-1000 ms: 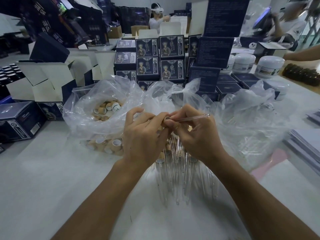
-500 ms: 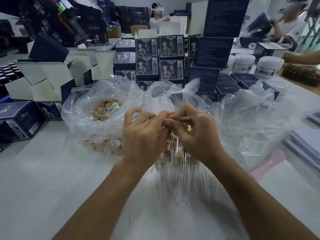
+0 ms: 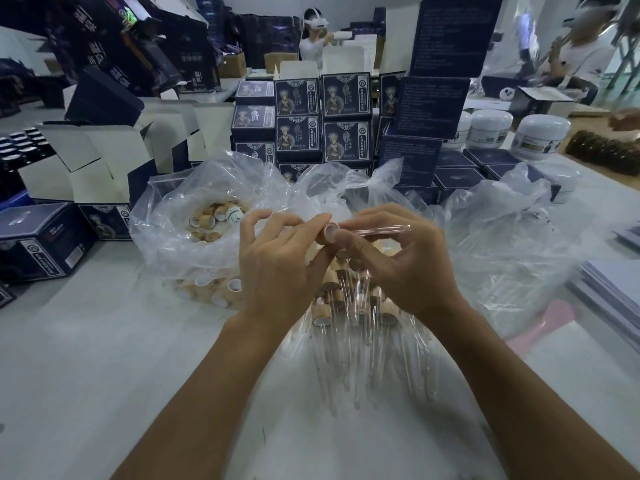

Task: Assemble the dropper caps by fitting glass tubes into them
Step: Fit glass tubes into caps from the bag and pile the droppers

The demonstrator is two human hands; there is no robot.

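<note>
Tan dropper caps in clear bag; navy boxes with figure print; white jars; pale grey counter.

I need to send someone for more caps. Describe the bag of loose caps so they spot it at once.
Start at the stack of dark blue boxes in the middle of the table. In front of it, slightly left, sits a clear plastic bag. Unlike the crumpled bags beside it, it holds tan caps.

White desk held clear bags w/ caps center-left, finished droppers mid-frame, navy boxes and white jars upper right.
</note>
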